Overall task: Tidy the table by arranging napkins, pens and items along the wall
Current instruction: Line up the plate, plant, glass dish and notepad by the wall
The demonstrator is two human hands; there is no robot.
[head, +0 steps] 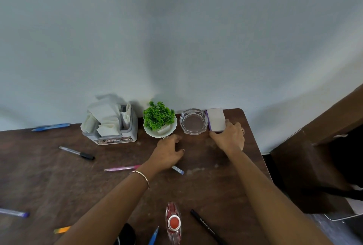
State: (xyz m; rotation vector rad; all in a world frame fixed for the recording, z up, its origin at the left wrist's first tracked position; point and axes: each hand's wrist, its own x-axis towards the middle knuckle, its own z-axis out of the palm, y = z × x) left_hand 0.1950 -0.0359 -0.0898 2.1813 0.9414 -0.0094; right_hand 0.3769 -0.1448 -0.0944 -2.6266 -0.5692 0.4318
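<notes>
Our right hand (228, 136) grips the near end of the white and purple block (216, 119), thumb on one side and fingers on the other. The block lies at the wall (176, 28), right beside the glass ashtray (193, 122); we cannot tell whether the two touch. Our left hand (169, 153) holds nothing. Its fingers are loosely spread, their tips on the counter (49, 176) just in front of the potted plant (159, 122). We judge the back row nearly formed: the napkin holder (111, 127), the potted plant, the glass ashtray and the block stand side by side along the wall, and a blue pen (51, 127) lies close to the wall, left of the holder. The napkins (106, 113) stick out of the holder in a loose bunch and probably want straightening. The pens are the large part left. A black-capped pen (77, 153) and a pink pen (121, 168) lie out on the open counter, and a blue-tipped pen (178, 170) runs under our left wrist. A purple-tipped pen (14, 213) sits at the far left. Nearest us are an orange-ended pen (61, 229), a second blue pen (154, 236), a black pencil (206, 227) and a red-capped bottle (173, 221), all well apart from the wall.
</notes>
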